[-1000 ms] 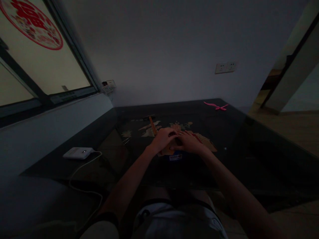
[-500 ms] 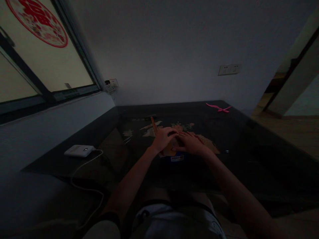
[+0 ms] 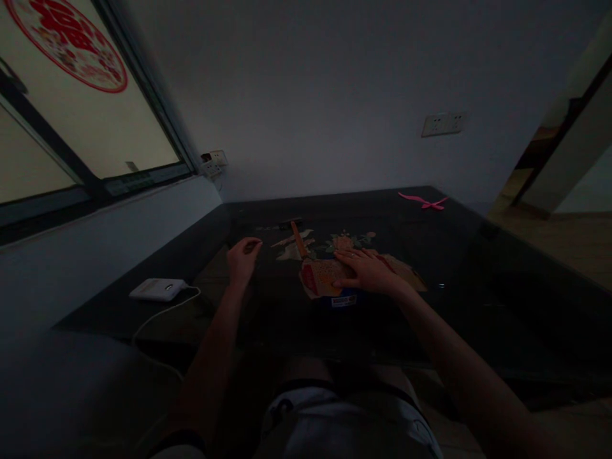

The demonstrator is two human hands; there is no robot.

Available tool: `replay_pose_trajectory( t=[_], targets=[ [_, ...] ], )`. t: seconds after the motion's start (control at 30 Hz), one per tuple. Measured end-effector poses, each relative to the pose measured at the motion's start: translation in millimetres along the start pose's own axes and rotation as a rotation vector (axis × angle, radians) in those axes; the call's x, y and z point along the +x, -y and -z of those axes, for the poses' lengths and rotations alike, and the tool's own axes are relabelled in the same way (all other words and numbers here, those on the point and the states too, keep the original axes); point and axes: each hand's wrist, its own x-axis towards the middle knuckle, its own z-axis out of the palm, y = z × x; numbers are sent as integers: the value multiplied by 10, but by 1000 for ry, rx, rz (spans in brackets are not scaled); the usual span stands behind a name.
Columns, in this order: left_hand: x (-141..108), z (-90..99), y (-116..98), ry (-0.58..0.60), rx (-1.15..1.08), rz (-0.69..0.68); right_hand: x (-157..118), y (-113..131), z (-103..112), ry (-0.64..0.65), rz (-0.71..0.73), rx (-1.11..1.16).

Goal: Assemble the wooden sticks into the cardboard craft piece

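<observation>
My right hand [image 3: 367, 273] lies flat, fingers stretched out, on a piece of printed cardboard packaging [image 3: 322, 275] with a red patch and a blue, white-labelled lower edge. A plain brown part [image 3: 406, 273] of cardboard sticks out to the right of that hand. To the left, apart from the cardboard, my left hand [image 3: 243, 258] is raised with its fingers curled into a pinch; whether anything small is in them is too dark to tell. An orange-brown stick-like thing [image 3: 299, 240] lies just beyond the cardboard's left end, its kind unclear.
On the dark glossy table [image 3: 282, 322] with a flower pattern lies a white power bank [image 3: 157, 289] at the left, its cable hanging over the front edge. A pink ribbon [image 3: 425, 202] lies at the far right. Small shiny bits [image 3: 441, 285] sit right of the cardboard. A wall stands behind.
My left hand has come away from the cardboard and moved left, its fingers now pinched. My right hand has stayed on the cardboard, which now shows more of its left part.
</observation>
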Motion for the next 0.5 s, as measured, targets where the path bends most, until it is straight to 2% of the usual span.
replay_pose_trajectory(
  t=[0.1, 0.2, 0.3, 0.5],
  targets=[
    [47, 152, 524, -1, 165, 107, 1, -13, -14, -6, -5, -2],
    [101, 214, 876, 18, 233, 248, -1, -17, -14, 4, -19, -16],
    [156, 198, 1103, 59, 231, 385, -5, -16, -6, 4, -11, -11],
    [325, 146, 1388, 160, 262, 439, -10, -14, 1, 11, -11, -1]
  ],
)
